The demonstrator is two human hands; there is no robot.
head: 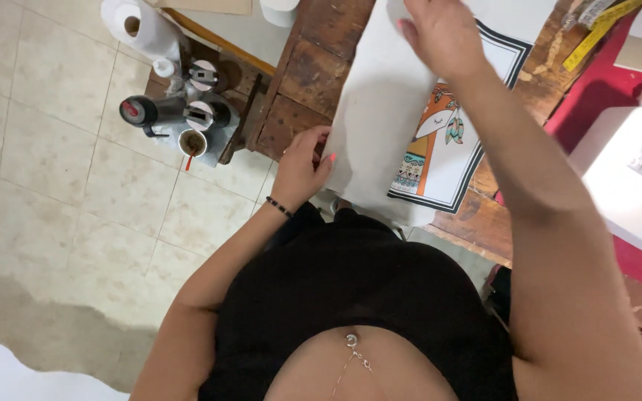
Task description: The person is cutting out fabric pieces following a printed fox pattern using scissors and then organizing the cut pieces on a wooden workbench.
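Paper roll [137, 26] cut off at the top, far left of the cloth [380, 111], cup [192, 142] nearer, left hand [300, 169] pinching the cloth's left edge — fingers curled, right hand [440, 31] pressing flat on the cloth's far end — fingertips cropped, grip unclear, fox print [443, 141] half covered.
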